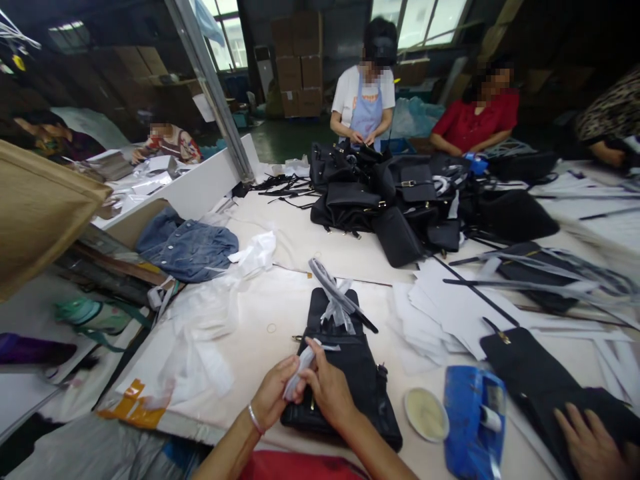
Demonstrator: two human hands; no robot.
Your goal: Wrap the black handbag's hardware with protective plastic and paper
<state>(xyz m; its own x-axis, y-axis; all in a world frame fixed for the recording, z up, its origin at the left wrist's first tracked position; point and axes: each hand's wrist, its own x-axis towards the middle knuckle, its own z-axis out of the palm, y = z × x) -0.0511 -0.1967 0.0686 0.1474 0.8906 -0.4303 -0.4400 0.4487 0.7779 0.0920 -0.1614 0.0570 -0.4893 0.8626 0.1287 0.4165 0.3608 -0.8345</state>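
A black bag lies flat on the table in front of me, its flap folded open away from me. Over it, my left hand grips a bundle of whitish translucent wrapping. My right hand pinches the same bundle near its upper end, where a thin loose end sticks out to the right. What is inside the wrapping I cannot make out. A black strap wrapped in clear plastic rests across the bag's open flap.
A blue tape dispenser and a round shallow dish stand at the right. A co-worker's hand rests on another black bag. Black bags are piled at the back. White sheets, a denim garment and crumpled wrapping lie around.
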